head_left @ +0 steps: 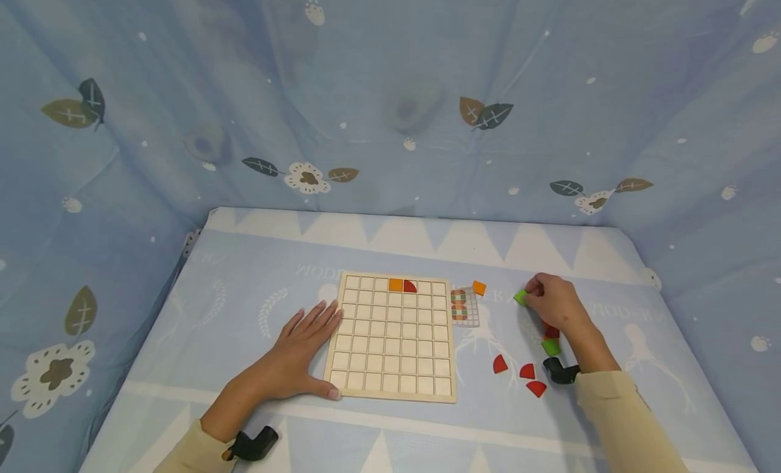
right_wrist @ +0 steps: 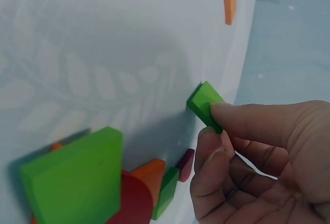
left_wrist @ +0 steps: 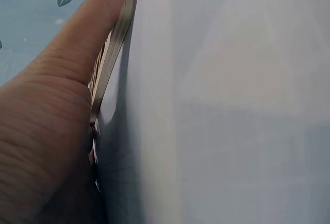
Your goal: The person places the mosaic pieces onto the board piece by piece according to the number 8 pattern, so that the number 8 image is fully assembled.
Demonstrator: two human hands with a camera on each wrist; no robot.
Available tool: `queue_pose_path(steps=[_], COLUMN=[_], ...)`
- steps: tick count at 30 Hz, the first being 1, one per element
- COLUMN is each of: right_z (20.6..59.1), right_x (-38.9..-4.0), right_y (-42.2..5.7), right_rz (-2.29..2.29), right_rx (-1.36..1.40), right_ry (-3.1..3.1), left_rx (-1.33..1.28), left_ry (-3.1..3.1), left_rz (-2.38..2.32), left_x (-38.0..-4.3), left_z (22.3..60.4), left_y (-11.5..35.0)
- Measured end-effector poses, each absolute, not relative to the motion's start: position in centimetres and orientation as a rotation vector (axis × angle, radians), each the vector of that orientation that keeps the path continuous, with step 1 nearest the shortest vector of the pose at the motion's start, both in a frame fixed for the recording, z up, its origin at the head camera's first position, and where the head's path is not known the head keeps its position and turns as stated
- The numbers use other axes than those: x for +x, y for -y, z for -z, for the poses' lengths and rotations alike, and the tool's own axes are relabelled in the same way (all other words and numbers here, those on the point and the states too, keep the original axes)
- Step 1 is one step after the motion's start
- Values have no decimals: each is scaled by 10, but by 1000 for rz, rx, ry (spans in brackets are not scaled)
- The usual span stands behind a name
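A wooden grid board [head_left: 393, 337] lies on the table, with an orange square tile [head_left: 396, 284] and a red quarter-circle tile [head_left: 410, 286] side by side in its top row. My left hand [head_left: 299, 354] rests along the board's left edge, fingers spread and thumb at the lower corner; in the left wrist view the thumb [left_wrist: 77, 44] lies against the wooden edge. To the right of the board, my right hand [head_left: 554, 302] pinches a green tile [right_wrist: 205, 100] between thumb and fingers. Below that hand is a cluster with another green tile [right_wrist: 75, 180], red and orange tiles.
A small printed pattern card [head_left: 466, 309] lies against the board's right side, with a loose orange tile [head_left: 479, 288] above it. Several red quarter-circle tiles [head_left: 500, 364] are scattered right of the board. Patterned cloth [head_left: 403, 107] hangs behind the table.
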State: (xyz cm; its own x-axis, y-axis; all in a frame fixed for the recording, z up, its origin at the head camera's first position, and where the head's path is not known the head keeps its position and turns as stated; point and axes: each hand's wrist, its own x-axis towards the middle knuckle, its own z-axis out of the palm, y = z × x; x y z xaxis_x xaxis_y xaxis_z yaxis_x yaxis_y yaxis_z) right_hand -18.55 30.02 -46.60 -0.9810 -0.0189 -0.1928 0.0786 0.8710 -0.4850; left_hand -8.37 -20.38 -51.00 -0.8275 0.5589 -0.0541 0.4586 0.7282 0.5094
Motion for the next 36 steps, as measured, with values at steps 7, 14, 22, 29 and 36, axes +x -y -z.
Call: queue_pose_path(steps=[7,14,22,29,36], right_z=[457,441,424,426,439], right_x=[-185,-186,-189,-196,-201], right_y=[-296,-276,-236,-191,-150], right_rz=[765,809,878,918,874], right_rx=[-42,-125,-354,-550,-679], right_ry=[-2895,-2886,-2883,-2787,-2705], left_rx=[802,798,789,782,774], left_ry=[-2725,-2733,-2736,-2739,-2735], left_rz=[-729,-716,-703,-683,-683], left_x=[-84,-84,-84,-84,-83], left_z=[510,510,510,509,508], left_y=[203,203,202,203,201])
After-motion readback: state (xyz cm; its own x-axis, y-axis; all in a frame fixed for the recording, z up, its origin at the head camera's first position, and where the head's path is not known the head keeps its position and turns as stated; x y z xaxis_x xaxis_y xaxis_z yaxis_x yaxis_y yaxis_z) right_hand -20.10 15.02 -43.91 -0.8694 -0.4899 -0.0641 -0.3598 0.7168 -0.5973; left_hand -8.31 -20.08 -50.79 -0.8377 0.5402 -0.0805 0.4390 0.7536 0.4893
